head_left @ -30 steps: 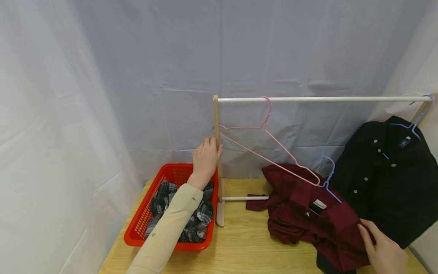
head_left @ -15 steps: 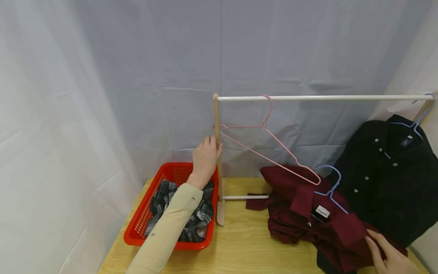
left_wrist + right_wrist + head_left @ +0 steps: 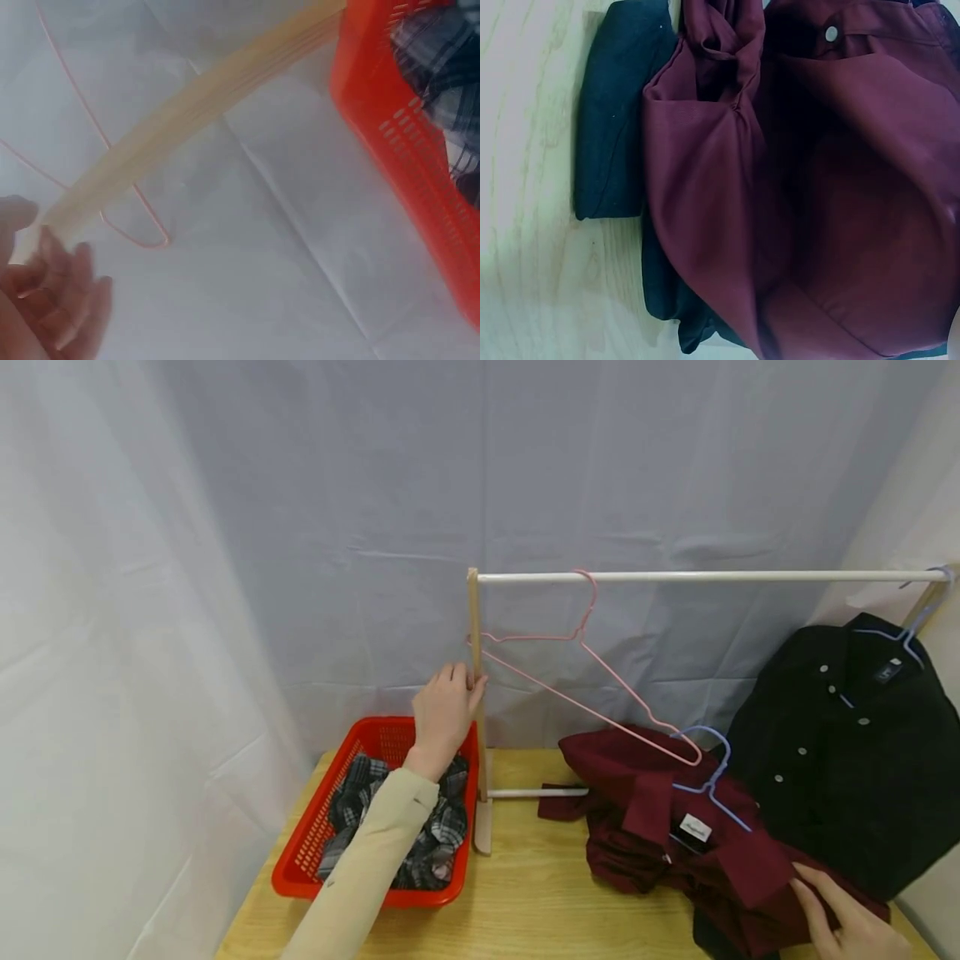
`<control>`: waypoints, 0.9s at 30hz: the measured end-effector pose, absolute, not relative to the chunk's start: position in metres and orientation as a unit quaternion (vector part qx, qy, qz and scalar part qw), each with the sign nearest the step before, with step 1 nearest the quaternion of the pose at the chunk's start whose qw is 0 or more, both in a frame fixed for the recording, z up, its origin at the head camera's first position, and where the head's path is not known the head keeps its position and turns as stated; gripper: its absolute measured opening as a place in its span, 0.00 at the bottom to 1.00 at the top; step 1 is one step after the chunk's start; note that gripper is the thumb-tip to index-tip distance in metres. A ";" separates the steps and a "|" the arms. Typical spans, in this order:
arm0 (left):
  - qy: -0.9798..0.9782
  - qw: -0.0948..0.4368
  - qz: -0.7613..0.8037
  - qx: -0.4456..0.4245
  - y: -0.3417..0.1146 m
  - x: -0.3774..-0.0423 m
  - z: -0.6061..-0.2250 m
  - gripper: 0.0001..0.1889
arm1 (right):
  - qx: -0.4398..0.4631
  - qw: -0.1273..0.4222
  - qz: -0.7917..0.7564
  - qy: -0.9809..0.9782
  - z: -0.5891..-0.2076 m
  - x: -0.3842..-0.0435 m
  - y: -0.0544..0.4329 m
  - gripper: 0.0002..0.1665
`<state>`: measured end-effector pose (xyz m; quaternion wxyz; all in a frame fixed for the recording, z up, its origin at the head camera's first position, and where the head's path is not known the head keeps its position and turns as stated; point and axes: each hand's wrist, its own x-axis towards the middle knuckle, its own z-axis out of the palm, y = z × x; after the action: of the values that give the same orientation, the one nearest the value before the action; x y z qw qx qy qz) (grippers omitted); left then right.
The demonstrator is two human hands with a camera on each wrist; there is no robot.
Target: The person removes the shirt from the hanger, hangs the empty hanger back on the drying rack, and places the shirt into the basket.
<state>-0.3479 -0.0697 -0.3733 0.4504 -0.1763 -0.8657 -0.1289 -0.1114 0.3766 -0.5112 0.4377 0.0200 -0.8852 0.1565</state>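
My left hand (image 3: 442,710) is at the wooden post (image 3: 477,635) of the clothes rack, thumb near it and fingers loosely bent. In the left wrist view, these fingers (image 3: 71,292) are spread beside the post rather than wrapped round it. At the right, my right hand (image 3: 851,914) pinches the shoulder of a maroon shirt (image 3: 645,852). A blue hanger (image 3: 708,787) sits inside the shirt's collar, its hook sticking up. The shirt lies bunched on the table, and its folds (image 3: 697,172) fill much of the right wrist view. The right fingertips are partly hidden by cloth.
A pink hanger (image 3: 581,635) hangs at a slant from the white rail (image 3: 712,577). A black shirt (image 3: 840,752) hangs at the rail's right end. The red basket (image 3: 300,852) holds a plaid garment (image 3: 427,843). Dark cloth (image 3: 619,112) lies under the maroon shirt on the wooden table (image 3: 525,893).
My right hand has shifted the maroon shirt's shoulder rightward, then slightly back left; the blue hanger's hook swung with it. My left hand has eased slightly left, its fingers loosening from the post.
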 end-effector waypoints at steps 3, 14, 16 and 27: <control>-0.847 0.465 -0.145 -0.212 -0.064 -0.343 -0.380 0.14 | 0.007 0.451 0.156 -0.879 -0.511 -0.111 0.375 0.18; -0.847 0.333 -0.091 -0.404 -0.009 -0.323 -0.422 0.15 | 0.012 0.485 0.176 -0.857 -0.509 -0.112 0.367 0.27; -0.853 0.294 -0.071 -0.425 -0.004 -0.322 -0.429 0.18 | 0.019 0.493 0.186 -0.850 -0.509 -0.112 0.365 0.28; -0.843 0.275 -0.084 -0.454 -0.015 -0.317 -0.436 0.07 | 0.037 0.488 0.188 -0.851 -0.500 -0.114 0.355 0.17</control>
<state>-0.3171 -0.0147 -0.4356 0.2746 -0.4539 -0.8435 -0.0844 -0.1142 0.3549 -0.5000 0.4882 0.0372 -0.8514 0.1882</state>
